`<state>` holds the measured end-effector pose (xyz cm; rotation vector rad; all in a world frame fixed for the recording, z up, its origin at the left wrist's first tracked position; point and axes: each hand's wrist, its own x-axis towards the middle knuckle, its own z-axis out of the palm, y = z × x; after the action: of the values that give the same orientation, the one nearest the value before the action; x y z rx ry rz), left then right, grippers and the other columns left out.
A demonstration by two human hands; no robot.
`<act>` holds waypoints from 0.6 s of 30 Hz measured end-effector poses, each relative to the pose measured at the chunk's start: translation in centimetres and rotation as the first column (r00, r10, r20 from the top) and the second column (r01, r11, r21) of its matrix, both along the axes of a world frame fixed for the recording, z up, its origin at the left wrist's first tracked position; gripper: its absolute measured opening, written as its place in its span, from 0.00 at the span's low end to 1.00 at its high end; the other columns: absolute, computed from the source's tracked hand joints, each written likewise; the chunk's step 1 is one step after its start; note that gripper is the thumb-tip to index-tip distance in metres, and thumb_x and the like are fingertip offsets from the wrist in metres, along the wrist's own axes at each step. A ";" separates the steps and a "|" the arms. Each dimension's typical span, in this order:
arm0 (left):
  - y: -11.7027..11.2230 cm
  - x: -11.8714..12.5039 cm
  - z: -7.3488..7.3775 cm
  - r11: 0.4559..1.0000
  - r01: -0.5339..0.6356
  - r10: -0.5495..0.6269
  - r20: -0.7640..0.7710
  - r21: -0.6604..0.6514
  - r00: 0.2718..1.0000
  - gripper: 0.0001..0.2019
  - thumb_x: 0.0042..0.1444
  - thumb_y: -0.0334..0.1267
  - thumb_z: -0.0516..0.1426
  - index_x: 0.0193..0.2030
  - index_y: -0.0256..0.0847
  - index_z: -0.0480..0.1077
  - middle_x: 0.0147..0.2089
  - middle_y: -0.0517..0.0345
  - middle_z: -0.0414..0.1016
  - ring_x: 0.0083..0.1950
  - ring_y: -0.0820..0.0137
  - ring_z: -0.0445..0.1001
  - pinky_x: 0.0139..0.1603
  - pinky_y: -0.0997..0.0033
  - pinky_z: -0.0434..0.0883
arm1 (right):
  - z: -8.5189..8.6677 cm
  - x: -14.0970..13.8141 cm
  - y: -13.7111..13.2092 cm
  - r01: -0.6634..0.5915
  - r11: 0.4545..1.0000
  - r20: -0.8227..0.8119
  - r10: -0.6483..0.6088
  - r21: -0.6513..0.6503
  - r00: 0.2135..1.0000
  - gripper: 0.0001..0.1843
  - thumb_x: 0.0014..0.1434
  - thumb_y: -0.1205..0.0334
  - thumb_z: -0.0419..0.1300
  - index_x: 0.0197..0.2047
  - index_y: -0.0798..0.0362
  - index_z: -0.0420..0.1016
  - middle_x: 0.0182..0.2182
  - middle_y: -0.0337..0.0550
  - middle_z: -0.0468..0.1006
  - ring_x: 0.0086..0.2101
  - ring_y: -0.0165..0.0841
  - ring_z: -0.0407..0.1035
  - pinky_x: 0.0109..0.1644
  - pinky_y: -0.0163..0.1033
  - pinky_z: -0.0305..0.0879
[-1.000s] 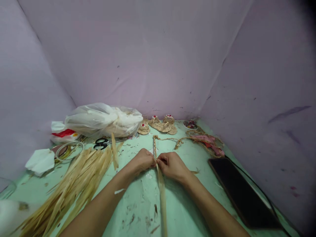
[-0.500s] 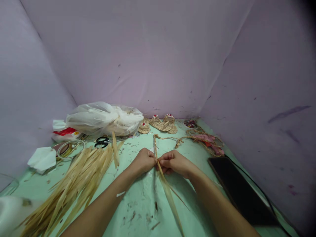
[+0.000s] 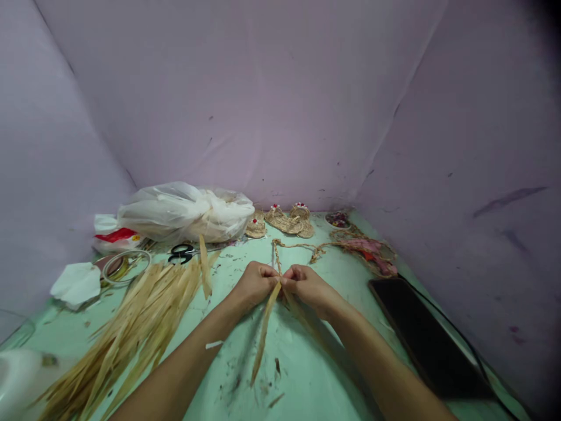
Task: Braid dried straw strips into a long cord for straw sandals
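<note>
A thin braid of dried plant fibre runs from the table up to my fingers. My left hand pinches its near end from the left, and my right hand pinches it from the right, the fingertips almost touching. One loose dried leaf strip hangs toward me from the pinch, leaning left. Another strip slants off to the right, blurred and partly behind my right forearm. Beyond my hands the braid bends and continues right as a thin cord.
Left lie a pile of dried leaf strips, black-handled scissors, tape rolls and a white plastic bag. Small woven slippers and a bead dish stand at the back. A dark flat slab with a cable lies right.
The loose strips, which both hung to the right, have parted: one now lies left, the other right. My right hand has shifted slightly up and left, closer to my left.
</note>
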<state>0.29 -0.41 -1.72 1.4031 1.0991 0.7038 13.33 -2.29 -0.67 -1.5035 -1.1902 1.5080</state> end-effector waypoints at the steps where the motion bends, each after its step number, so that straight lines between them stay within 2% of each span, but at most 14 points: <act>1: 0.0 0.0 -0.1 1.000 0.010 -0.010 -0.014 0.008 1.000 0.10 0.38 0.38 0.53 0.18 0.31 0.67 0.15 0.62 0.60 0.19 0.79 0.54 0.20 0.78 0.52 | 0.1 0.1 0.0 -0.009 0.998 -0.071 0.004 -0.058 0.997 0.07 0.45 0.71 0.55 0.21 0.54 0.58 0.11 0.31 0.61 0.14 0.21 0.54 0.18 0.27 0.46; 4: 0.1 -0.1 -0.2 0.998 0.046 -0.041 -0.090 0.053 0.995 0.11 0.39 0.38 0.52 0.18 0.31 0.68 0.15 0.63 0.59 0.19 0.80 0.53 0.20 0.78 0.50 | -0.1 0.4 0.2 -0.076 0.979 -0.189 0.040 -0.189 0.981 0.06 0.44 0.70 0.54 0.21 0.55 0.58 0.11 0.31 0.61 0.12 0.19 0.48 0.15 0.27 0.39; 6: 0.4 -0.3 -0.1 0.989 0.117 -0.102 -0.155 0.089 0.983 0.10 0.39 0.37 0.51 0.18 0.32 0.68 0.15 0.64 0.57 0.20 0.80 0.52 0.21 0.78 0.50 | -0.4 0.7 0.5 -0.097 0.975 -0.143 0.068 -0.202 0.987 0.06 0.43 0.70 0.55 0.20 0.56 0.60 0.11 0.32 0.62 0.11 0.18 0.44 0.14 0.28 0.35; 8: 0.7 -0.8 0.2 0.968 0.224 -0.190 -0.254 0.114 0.948 0.09 0.39 0.35 0.49 0.18 0.32 0.67 0.15 0.65 0.55 0.20 0.80 0.51 0.20 0.78 0.49 | -0.8 0.8 0.7 -0.096 0.978 -0.056 0.087 -0.186 0.995 0.05 0.40 0.70 0.55 0.19 0.56 0.61 0.10 0.31 0.62 0.10 0.18 0.44 0.13 0.29 0.34; 10: 1.0 -1.3 0.5 0.947 0.286 -0.213 -0.382 0.146 0.899 0.08 0.39 0.33 0.49 0.18 0.33 0.67 0.16 0.65 0.55 0.20 0.79 0.51 0.20 0.78 0.48 | -1.0 0.8 0.9 -0.095 0.982 0.030 0.101 -0.165 0.994 0.04 0.38 0.71 0.55 0.18 0.56 0.62 0.09 0.30 0.61 0.09 0.18 0.45 0.13 0.29 0.35; 14: 1.3 -1.5 1.0 0.949 0.232 -0.066 -0.584 0.214 0.809 0.08 0.38 0.34 0.50 0.18 0.33 0.68 0.15 0.63 0.58 0.20 0.77 0.55 0.20 0.77 0.51 | -1.0 0.4 0.9 -0.074 0.993 0.110 0.084 -0.093 0.990 0.06 0.35 0.74 0.55 0.17 0.56 0.61 0.09 0.30 0.63 0.09 0.18 0.45 0.13 0.29 0.37; 18: -0.6 0.0 2.1 0.952 0.187 0.040 -0.704 0.242 0.709 0.09 0.41 0.36 0.52 0.20 0.33 0.70 0.18 0.58 0.64 0.22 0.74 0.61 0.22 0.76 0.55 | -0.8 0.2 0.6 -0.010 0.995 0.004 0.010 -0.095 1.000 0.07 0.34 0.74 0.55 0.17 0.55 0.59 0.07 0.29 0.61 0.09 0.17 0.45 0.14 0.28 0.37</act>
<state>0.32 -0.97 0.42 2.0639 1.5562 0.2530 13.56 -1.66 -1.44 -1.5662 -1.1442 1.5881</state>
